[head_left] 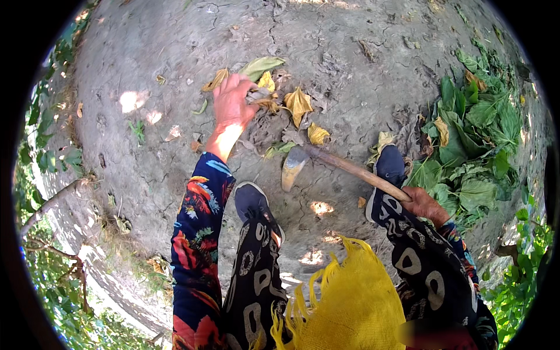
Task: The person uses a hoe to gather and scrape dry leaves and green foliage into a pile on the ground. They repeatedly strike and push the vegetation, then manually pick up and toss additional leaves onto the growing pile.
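Note:
My left hand point(234, 100) reaches down among fallen leaves on the soil, its fingers curled around some dry leaves point(262, 96); motion blurs the fingertips. Just past the fingers lies a long pale green leaf point(262, 66). To the right of this hand are a curled yellow leaf point(298, 105) and a smaller yellow one point(318, 134). My right hand point(424, 203) grips the end of the wooden handle point(358, 171) of a short hoe, beside my right shoe. The hoe's worn metal blade point(294, 168) rests on the ground between my feet.
A heap of green leaves point(477, 144) lies to the right, close to my right shoe point(390, 164). My left shoe point(253, 201) stands on cracked grey soil point(175, 43). A fringed yellow cloth point(358, 302) hangs in front of me. Branches point(52, 203) and foliage border the left side.

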Motion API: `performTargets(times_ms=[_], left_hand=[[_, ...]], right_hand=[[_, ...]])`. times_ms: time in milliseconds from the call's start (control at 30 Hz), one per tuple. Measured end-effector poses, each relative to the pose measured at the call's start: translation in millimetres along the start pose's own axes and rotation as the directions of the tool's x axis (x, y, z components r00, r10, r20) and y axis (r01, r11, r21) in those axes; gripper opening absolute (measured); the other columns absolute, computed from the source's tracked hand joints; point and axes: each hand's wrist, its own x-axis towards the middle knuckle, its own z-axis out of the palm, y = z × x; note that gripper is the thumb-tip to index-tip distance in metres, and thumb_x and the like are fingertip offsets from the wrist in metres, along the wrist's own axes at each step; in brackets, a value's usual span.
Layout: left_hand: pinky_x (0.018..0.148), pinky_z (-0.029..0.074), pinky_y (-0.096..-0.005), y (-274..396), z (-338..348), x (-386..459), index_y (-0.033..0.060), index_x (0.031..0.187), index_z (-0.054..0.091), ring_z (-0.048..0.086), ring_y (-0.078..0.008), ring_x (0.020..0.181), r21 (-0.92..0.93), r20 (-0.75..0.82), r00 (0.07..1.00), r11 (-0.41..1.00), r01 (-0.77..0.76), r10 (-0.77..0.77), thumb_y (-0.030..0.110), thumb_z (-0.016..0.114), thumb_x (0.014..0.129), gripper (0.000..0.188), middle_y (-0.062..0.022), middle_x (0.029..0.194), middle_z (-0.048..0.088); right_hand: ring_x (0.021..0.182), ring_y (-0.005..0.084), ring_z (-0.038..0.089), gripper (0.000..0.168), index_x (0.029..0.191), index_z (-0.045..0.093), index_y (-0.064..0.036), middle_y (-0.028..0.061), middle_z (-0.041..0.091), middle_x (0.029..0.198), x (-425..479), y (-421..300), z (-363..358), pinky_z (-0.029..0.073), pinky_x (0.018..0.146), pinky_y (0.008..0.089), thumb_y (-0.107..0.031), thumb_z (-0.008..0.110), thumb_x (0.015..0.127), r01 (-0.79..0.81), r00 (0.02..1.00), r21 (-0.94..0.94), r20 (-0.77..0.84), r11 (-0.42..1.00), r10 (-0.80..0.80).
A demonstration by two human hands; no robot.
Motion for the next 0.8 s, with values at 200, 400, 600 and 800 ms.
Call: performTargets(times_ms=[200, 400, 600, 800], left_hand=[[0.109, 0.028, -0.0489, 0, 23, 27, 0.0183, 0.138, 0.048, 0.034, -0.036, 0.138, 0.133, -0.027, 0.999, 0.991, -0.033, 0.037, 0.034, 0.09, 0.057, 0.093, -0.017, 0.151, 0.035], [0.108, 0.027, -0.0509, 15, 49, 22, 0.0186, 0.152, 0.024, 0.034, -0.0361, 0.138, 0.19, 0.084, 0.991, 0.978, 0.088, -0.106, 0.043, 0.091, 0.055, 0.121, -0.0178, 0.151, 0.035], [0.091, 0.039, -0.0417, 18, 62, 18, 0.0117, 0.139, 0.046, 0.057, -0.0255, 0.111, 0.276, -0.044, 0.996, 0.957, 0.092, -0.083, 0.02, 0.084, 0.064, 0.085, -0.0094, 0.111, 0.065], [0.074, 0.051, -0.0393, 5, 67, 18, 0.0068, 0.103, 0.068, 0.068, -0.0221, 0.084, -0.243, -0.22, 0.92, 0.931, 0.272, -0.326, 0.014, 0.08, 0.071, 0.035, -0.0077, 0.092, 0.071]], right_hand=[[0.06, 0.0126, 0.049, 0.02, 0.09, 0.06, 0.001, 0.0043, 0.052, 0.065, 0, -6, -5, 0.043, 0.054, 0.0333, -0.017, 0.065, 0.082, -0.003, 0.999, 0.034, 0.036, 0.999, 0.002], [0.059, 0.0193, 0.057, 0.023, 0.091, 0.06, 0.002, 0.0106, 0.059, 0.067, 3, 1, -4, 0.046, 0.056, 0.0368, -0.019, 0.067, 0.082, 0.028, 1.0, -0.033, 0.014, 0.999, -0.027], [0.059, 0.0267, 0.06, 0.025, 0.09, 0.06, 0.002, 0.0154, 0.06, 0.067, 2, 3, -7, 0.047, 0.058, 0.0398, -0.02, 0.067, 0.08, 0.094, 0.995, -0.103, -0.004, 0.99, -0.095], [0.06, 0.0288, 0.061, 0.024, 0.089, 0.059, 0.002, 0.0164, 0.061, 0.067, 2, 3, -5, 0.048, 0.058, 0.0399, -0.019, 0.066, 0.08, 0.083, 0.996, -0.073, -0.021, 0.994, -0.085]])
